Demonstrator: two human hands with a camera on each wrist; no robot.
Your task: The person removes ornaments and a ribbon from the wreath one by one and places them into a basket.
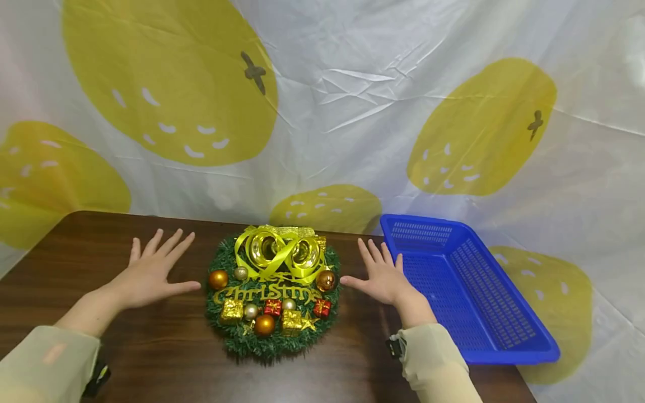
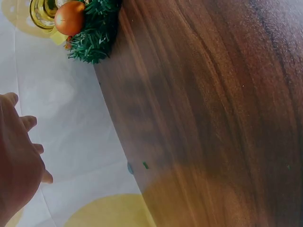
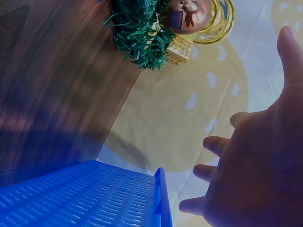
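A green Christmas wreath (image 1: 272, 350) lies on the brown table between my two hands. It carries gold bells (image 1: 265, 249) with a yellow ribbon, gold "Christmas" lettering, orange and gold balls, and small red and gold gift boxes. My left hand (image 1: 151, 274) is spread with straight fingers to the left of the wreath, thumb pointing at its edge. On the other side my right hand (image 1: 383, 280) is spread too, its thumb tip close to the brown ball (image 1: 326, 280). Neither hand holds anything. Both wrist views show the wreath's edge beyond the outstretched fingers.
A blue plastic basket (image 1: 514, 280) with slotted walls stands right of my right hand, near the table's right edge. Behind the table (image 1: 166, 352) hangs a white cloth (image 1: 347, 112) printed with yellow fruit shapes. Small green bits (image 2: 146, 165) lie on the wood.
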